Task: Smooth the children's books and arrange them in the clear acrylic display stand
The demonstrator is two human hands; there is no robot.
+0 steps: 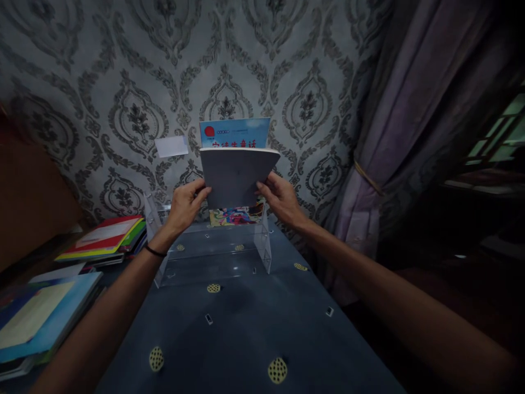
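grey book (238, 178): over worktop (246, 334) far edge, near upright, plain matte face to viewer, long axis seemingly left-right | left hand (186, 203) + right hand (281, 198): each pinching a side, rear fingers hidden | clear rigid rack (263, 246) below, contact unclear | blue-covered book (235, 130) behind, largely blocked

A clear rack (263, 246) stands on the dark blue patterned table (246, 328). Book piles (49, 320) lie at left.

The left hand (186, 203) and right hand (283, 198) hold a thin grey book (233, 174); behind it is a blue-topped book (248, 129).
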